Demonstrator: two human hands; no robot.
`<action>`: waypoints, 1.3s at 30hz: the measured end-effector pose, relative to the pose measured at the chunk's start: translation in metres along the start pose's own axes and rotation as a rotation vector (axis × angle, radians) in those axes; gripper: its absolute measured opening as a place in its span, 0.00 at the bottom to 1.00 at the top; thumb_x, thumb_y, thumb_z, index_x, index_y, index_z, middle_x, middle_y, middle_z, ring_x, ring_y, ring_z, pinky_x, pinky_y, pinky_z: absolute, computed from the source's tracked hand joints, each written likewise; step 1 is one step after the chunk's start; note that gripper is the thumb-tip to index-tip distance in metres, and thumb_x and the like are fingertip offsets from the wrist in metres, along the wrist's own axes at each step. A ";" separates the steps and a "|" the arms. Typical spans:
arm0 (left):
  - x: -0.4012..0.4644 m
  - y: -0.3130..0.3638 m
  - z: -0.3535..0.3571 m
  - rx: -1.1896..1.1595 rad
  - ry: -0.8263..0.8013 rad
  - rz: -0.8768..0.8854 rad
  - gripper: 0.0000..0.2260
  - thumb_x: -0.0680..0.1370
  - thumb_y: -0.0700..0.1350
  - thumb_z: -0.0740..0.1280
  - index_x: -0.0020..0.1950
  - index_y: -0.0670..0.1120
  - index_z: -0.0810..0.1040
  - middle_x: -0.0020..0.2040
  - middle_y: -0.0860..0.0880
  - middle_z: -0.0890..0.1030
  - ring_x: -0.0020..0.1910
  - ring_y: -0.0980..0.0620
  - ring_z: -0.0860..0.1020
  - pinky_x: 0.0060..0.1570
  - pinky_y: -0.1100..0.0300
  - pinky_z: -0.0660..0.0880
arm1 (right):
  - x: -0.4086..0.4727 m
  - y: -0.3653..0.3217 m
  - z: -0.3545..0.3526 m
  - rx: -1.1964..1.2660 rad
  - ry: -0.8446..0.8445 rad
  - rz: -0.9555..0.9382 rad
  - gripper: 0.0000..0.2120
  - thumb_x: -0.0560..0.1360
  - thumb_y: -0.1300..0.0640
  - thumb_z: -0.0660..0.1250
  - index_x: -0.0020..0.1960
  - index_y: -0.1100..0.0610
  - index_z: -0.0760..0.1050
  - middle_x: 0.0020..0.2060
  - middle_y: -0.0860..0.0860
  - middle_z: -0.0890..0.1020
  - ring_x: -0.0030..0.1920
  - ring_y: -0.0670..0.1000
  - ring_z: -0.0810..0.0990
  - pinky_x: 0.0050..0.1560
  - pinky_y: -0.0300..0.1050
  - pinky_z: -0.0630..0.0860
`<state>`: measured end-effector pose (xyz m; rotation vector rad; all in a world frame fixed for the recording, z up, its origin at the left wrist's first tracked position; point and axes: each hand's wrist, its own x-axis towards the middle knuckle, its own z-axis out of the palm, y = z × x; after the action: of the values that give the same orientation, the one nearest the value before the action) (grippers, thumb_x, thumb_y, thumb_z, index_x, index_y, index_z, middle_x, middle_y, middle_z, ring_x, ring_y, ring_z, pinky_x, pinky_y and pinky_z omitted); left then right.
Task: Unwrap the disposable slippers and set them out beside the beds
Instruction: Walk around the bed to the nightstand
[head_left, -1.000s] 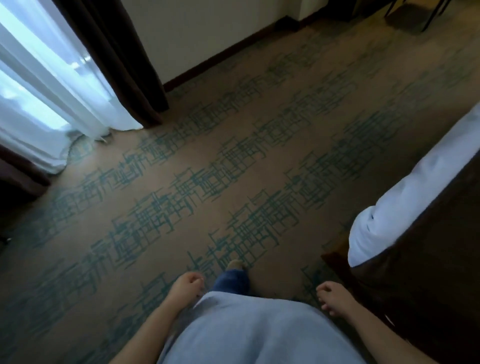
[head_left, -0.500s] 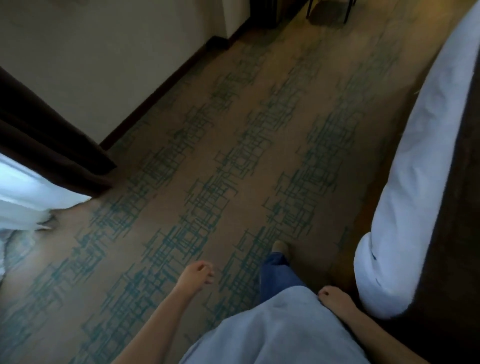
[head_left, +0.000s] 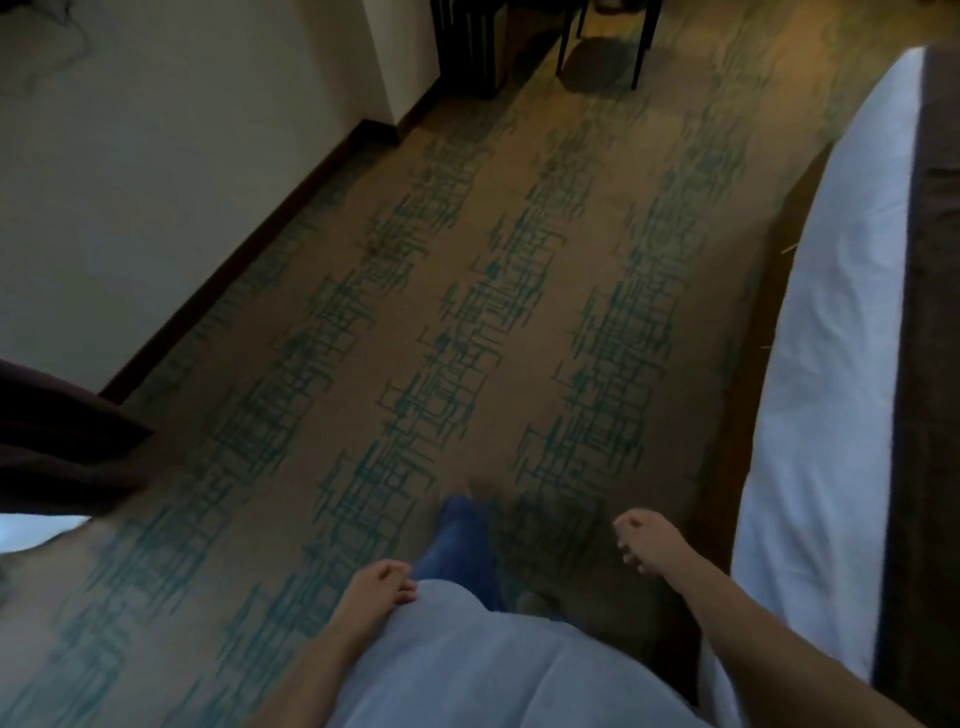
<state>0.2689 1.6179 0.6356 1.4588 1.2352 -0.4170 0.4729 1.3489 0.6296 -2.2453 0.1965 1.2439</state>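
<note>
No slippers or wrapping show in the head view. A bed (head_left: 826, 332) with a white sheet and a dark runner fills the right side. My left hand (head_left: 376, 587) hangs low by my grey shirt, fingers loosely curled, with nothing in it. My right hand (head_left: 644, 540) swings in front of the bed's near corner, fingers curled in, also holding nothing. One leg in blue jeans (head_left: 457, 545) steps forward between the hands.
Patterned brown and teal carpet (head_left: 467, 312) runs ahead between the bed and a cream wall (head_left: 156, 156) with a dark skirting board. Dark chair legs (head_left: 597, 47) and dark furniture (head_left: 467, 41) stand at the far end. A dark curtain (head_left: 57, 436) hangs at left.
The view has swung right, away from the window and curtains, so it faces along the bed. Both hands swing as I walk; the right hand has come forward.
</note>
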 end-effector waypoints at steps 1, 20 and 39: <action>0.016 0.014 -0.001 -0.012 -0.012 -0.002 0.11 0.79 0.36 0.58 0.37 0.42 0.75 0.39 0.37 0.80 0.34 0.49 0.77 0.29 0.69 0.74 | 0.011 -0.009 -0.006 0.021 0.018 0.020 0.10 0.80 0.57 0.55 0.54 0.60 0.72 0.40 0.54 0.75 0.39 0.51 0.73 0.35 0.39 0.70; 0.245 0.436 -0.029 0.164 -0.153 0.132 0.10 0.79 0.40 0.57 0.40 0.47 0.73 0.39 0.47 0.78 0.37 0.50 0.76 0.37 0.60 0.67 | 0.140 -0.214 -0.083 0.051 0.189 0.222 0.07 0.76 0.55 0.57 0.45 0.54 0.73 0.45 0.53 0.77 0.46 0.53 0.76 0.46 0.45 0.71; 0.333 0.656 0.179 0.146 -0.156 0.088 0.11 0.79 0.36 0.58 0.38 0.42 0.74 0.35 0.42 0.77 0.33 0.48 0.74 0.27 0.66 0.73 | 0.345 -0.284 -0.447 0.430 0.127 0.303 0.07 0.80 0.58 0.55 0.54 0.59 0.69 0.38 0.55 0.75 0.32 0.50 0.71 0.27 0.39 0.66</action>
<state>1.0186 1.7236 0.6436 1.5670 1.0298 -0.5599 1.1036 1.3930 0.6459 -1.9608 0.7994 1.0781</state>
